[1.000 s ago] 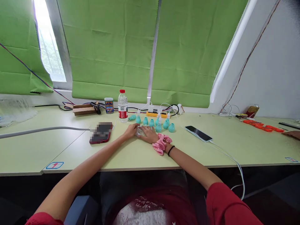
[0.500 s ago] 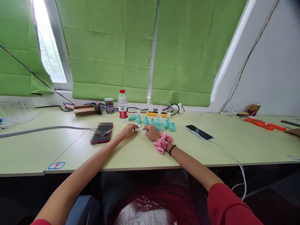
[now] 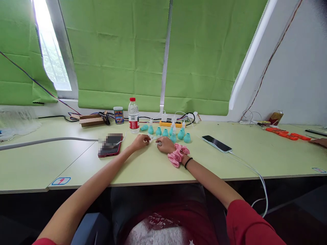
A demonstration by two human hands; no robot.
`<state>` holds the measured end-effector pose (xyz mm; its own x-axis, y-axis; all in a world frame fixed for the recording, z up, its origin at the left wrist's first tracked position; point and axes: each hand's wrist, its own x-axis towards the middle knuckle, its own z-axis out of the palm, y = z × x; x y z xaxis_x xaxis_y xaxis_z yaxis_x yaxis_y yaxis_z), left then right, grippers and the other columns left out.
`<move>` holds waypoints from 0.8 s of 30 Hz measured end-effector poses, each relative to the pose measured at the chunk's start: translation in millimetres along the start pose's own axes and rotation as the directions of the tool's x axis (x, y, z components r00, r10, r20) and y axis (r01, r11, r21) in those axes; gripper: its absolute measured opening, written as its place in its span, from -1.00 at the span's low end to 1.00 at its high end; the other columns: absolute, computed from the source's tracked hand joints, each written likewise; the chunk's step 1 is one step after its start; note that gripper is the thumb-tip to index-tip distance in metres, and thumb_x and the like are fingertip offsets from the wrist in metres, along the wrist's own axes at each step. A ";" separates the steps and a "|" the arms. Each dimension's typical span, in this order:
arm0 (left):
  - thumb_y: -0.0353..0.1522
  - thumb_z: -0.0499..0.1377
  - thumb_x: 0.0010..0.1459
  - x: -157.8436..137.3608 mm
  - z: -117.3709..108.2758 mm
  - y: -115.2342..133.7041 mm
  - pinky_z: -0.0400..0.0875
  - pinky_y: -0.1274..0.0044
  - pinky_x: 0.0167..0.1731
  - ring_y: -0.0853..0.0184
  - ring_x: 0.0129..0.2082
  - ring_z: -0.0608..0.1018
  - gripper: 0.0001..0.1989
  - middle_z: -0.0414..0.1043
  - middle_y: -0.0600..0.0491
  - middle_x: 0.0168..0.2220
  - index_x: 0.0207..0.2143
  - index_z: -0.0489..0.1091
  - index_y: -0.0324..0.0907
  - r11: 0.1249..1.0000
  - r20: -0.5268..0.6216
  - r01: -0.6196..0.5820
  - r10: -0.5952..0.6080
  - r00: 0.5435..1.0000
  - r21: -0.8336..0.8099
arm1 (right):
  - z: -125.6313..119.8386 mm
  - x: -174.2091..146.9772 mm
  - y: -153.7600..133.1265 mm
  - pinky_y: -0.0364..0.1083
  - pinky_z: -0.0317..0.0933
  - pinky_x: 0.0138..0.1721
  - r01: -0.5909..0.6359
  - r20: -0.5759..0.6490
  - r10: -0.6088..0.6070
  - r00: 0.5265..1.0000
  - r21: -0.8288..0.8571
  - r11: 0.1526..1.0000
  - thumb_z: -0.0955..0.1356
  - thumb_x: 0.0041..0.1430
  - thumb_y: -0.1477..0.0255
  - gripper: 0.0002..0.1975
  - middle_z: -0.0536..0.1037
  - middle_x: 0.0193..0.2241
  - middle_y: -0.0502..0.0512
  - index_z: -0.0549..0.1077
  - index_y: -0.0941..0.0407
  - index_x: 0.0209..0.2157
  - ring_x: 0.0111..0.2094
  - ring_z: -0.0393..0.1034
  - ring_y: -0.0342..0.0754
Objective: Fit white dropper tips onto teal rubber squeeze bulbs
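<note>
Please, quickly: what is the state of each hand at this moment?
Left hand: half-curled beside small white pieces; whether it grips one cannot be told.
Right hand: curled, at a small greyish piece; grip cannot be told.

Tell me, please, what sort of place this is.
Probably a workroom, judging by the long, pale table, the group of teal bulb-shaped pieces on it, and the yellow power strip behind them.

Both arms (image 3: 97, 182) reached in from the lower corners. Left hand (image 3: 141, 142) and right hand (image 3: 166, 145) curled near mid-frame, apart.
</note>
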<state>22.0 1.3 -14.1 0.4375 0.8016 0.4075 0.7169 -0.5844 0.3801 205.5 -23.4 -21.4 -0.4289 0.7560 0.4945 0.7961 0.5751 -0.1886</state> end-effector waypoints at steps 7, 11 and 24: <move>-0.25 0.08 -0.04 -1.0 8.3 7.4 0.19 0.40 -0.18 0.23 -0.25 0.37 -0.77 0.43 -0.02 -0.38 -0.43 0.45 -0.19 0.975 -0.065 0.031 -0.017 0.998 0.221 | -7.1 7.3 6.8 -0.10 0.15 -0.15 -0.061 -0.125 0.063 0.990 0.024 0.998 0.14 -0.07 0.70 -0.64 0.42 -0.27 0.14 0.42 0.17 -0.29 -0.20 0.27 -0.07; -0.32 0.08 -0.05 -1.6 7.8 14.8 0.24 0.43 -0.25 0.19 -0.21 0.34 -0.82 0.43 -0.03 -0.40 -0.47 0.45 -0.19 0.973 -0.081 0.076 -0.059 0.995 0.220 | -5.9 9.0 15.9 -0.08 0.14 -0.13 -0.104 -0.116 0.105 0.988 0.014 0.994 0.11 -0.08 0.74 -0.55 0.41 -0.23 0.12 0.41 0.09 -0.23 -0.16 0.26 -0.05; -0.47 0.06 -0.14 2.0 -2.3 8.8 0.32 0.56 -0.38 0.35 -0.44 0.46 -0.75 0.48 -0.01 -0.41 -0.38 0.47 -0.28 1.000 0.004 0.012 -0.012 1.000 0.014 | -6.6 3.5 7.4 -0.10 0.14 -0.23 -0.072 0.122 0.077 0.990 -0.040 0.997 0.13 0.03 0.64 -0.56 0.42 -0.23 0.10 0.37 0.01 -0.12 -0.15 0.26 0.00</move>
<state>28.0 -2.5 -8.0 0.4311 0.8093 0.3991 0.7298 -0.5728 0.3732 212.8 -18.5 -15.4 -0.4155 0.8302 0.3717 0.8414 0.5060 -0.1898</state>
